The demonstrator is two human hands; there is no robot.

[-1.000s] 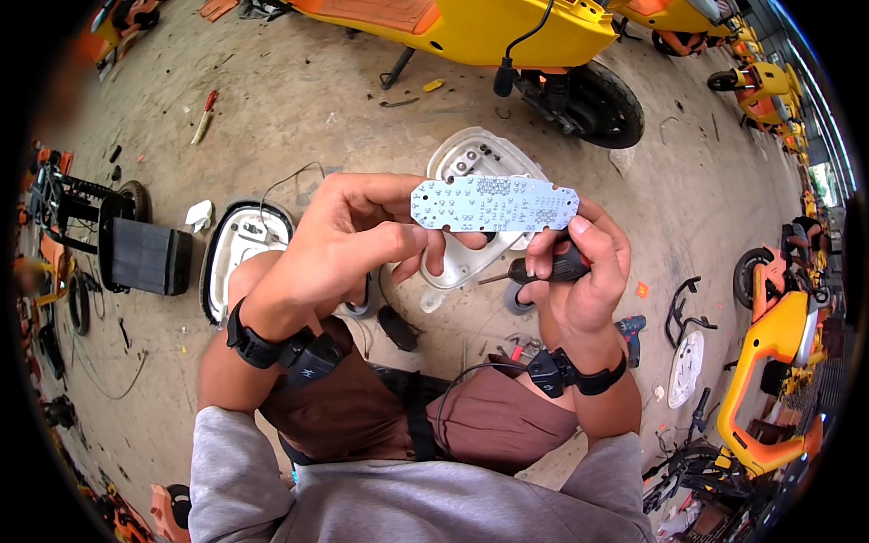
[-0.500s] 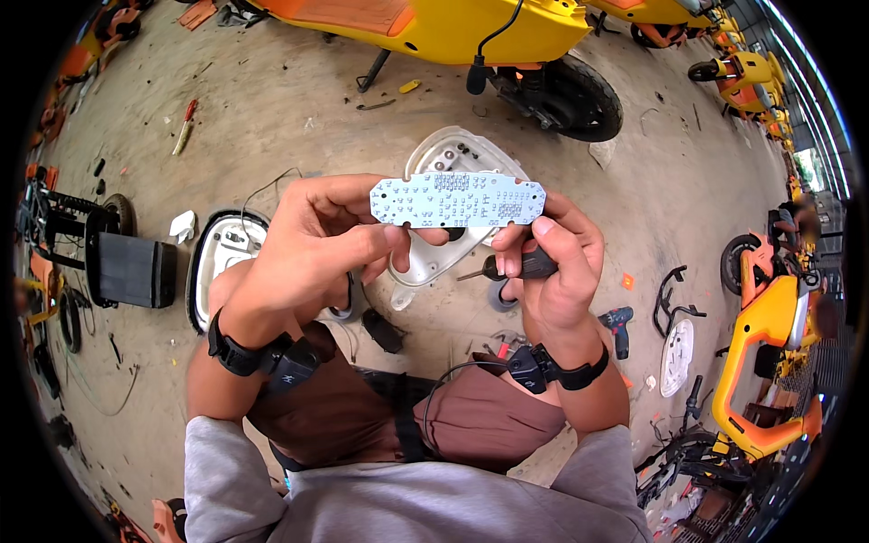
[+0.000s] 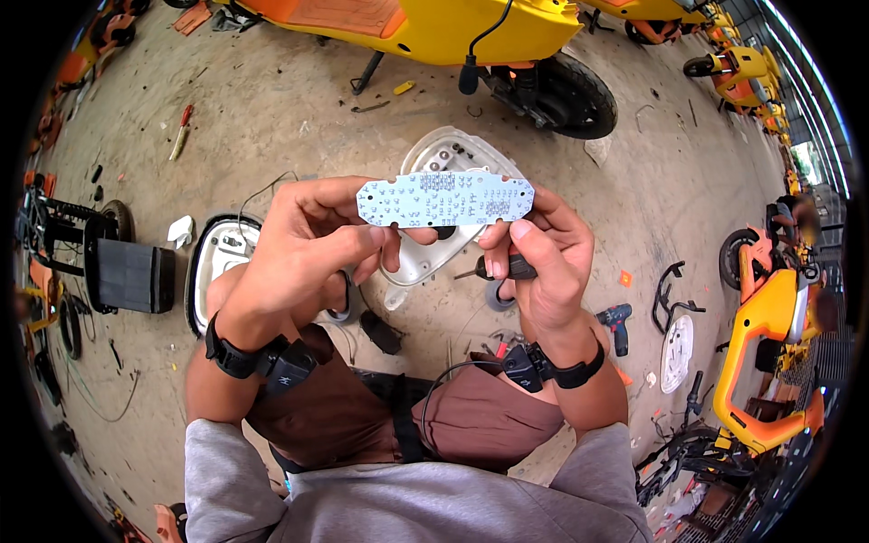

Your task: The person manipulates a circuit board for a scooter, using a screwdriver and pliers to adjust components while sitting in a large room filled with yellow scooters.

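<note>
A long white circuit board [image 3: 444, 199] with notched edges and rows of small components is held up level between both hands. My left hand [image 3: 317, 233] pinches its left end, thumb along the lower edge. At the other end, my right hand [image 3: 552, 249] grips the board between thumb and fingers. A dark screwdriver [image 3: 518, 267] is also tucked in that right hand, its shaft pointing left. Beyond and below the board lies a white plastic housing [image 3: 425, 258] on the floor, partly hidden by board and hands.
A second white shell with a black rim [image 3: 201, 276] lies at the left. At the right are a cordless drill [image 3: 617, 328] and a white panel [image 3: 676, 355]. A yellow scooter [image 3: 453, 36] stands ahead; a red-handled tool [image 3: 182, 133] lies far left. Another person [image 3: 795, 217] is at the far right.
The board and both hands have shifted slightly left. The grip on the board and the screwdriver looks the same.
</note>
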